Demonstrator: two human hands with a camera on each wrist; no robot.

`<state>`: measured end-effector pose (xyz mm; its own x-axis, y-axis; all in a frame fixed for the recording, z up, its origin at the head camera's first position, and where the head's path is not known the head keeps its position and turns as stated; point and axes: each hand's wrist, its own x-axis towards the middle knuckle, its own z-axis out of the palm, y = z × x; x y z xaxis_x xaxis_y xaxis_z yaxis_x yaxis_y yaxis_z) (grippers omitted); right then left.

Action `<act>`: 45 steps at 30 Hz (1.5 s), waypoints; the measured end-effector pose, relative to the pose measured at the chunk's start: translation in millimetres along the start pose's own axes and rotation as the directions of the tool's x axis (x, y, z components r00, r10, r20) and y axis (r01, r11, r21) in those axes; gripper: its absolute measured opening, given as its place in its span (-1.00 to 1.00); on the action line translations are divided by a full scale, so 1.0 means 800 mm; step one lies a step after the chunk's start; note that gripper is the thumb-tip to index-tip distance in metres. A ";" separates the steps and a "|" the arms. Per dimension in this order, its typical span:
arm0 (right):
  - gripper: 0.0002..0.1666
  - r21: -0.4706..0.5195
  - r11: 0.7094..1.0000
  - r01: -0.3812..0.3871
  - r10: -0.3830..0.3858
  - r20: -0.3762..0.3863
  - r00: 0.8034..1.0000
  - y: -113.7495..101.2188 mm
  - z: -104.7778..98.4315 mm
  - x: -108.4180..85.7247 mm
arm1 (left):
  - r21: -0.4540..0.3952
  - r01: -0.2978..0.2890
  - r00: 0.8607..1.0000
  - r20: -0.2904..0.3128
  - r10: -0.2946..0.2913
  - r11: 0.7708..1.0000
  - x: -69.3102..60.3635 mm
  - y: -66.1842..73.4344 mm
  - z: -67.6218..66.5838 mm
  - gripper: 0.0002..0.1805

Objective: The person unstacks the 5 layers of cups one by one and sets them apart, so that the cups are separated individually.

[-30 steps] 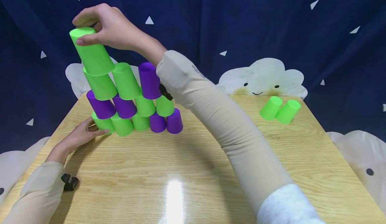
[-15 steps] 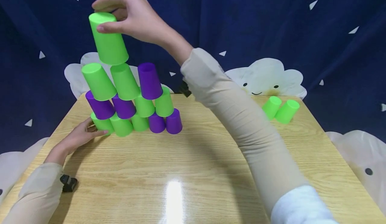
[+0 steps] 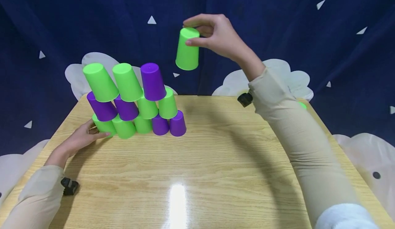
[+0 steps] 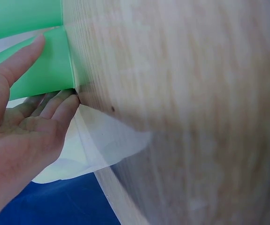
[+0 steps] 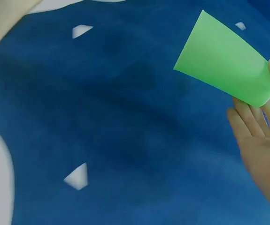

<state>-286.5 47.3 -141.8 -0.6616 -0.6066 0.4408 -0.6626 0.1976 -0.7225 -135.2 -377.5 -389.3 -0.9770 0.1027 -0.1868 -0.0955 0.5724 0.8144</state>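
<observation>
Pinching a green cup (image 3: 187, 55) near its closed top, the right hand (image 3: 222, 37) holds it mouth down in the air in the head view, right of the stacked cups (image 3: 127, 82) and apart from them. Those stand on the table (image 3: 197, 160) in rows of five, four and three, green and purple. At the bottom row's left, the left hand (image 3: 81, 140) grips the end green cup (image 3: 105, 126).

In the left wrist view, its thumb and fingers lie on opposite sides of that cup.

In the right wrist view, thumb and fingers clasp the raised cup's narrow end before a blue curtain (image 5: 125, 122).
</observation>
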 end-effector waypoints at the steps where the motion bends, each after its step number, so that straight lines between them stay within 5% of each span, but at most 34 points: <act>1: -0.44 -0.015 1.000 -0.018 0.017 -0.006 1.000 0.009 -0.006 -0.007 | 0.001 0.000 1.000 0.000 0.000 1.000 0.000 -0.001 0.000 -0.07; 11: -0.42 -0.183 0.961 -0.207 0.204 -0.038 0.978 0.084 -0.049 -0.075 | -0.001 -0.009 1.000 0.002 0.009 1.000 0.000 -0.002 0.002 -0.09; 20: -0.41 -0.350 0.873 -0.339 0.343 -0.053 0.938 0.145 -0.081 -0.143 | 0.001 -0.007 1.000 -0.002 0.007 1.000 0.000 0.001 0.002 -0.07; 36: -0.43 -0.470 0.774 -0.426 0.458 -0.049 0.887 0.221 -0.108 -0.219 | -0.027 0.002 1.000 0.017 -0.001 1.000 -0.005 0.000 0.000 -0.06; 45: -0.44 -0.508 0.757 -0.411 0.456 -0.040 0.889 0.240 -0.117 -0.238 | -0.035 -0.008 1.000 0.017 0.008 0.999 -0.005 0.002 0.001 -0.07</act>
<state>-320.4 272.9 -314.7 -0.9044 -0.4183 0.0843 -0.4080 0.7899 -0.4578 -131.0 -376.5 -387.7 -0.9744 0.1210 -0.1894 -0.0948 0.5425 0.8347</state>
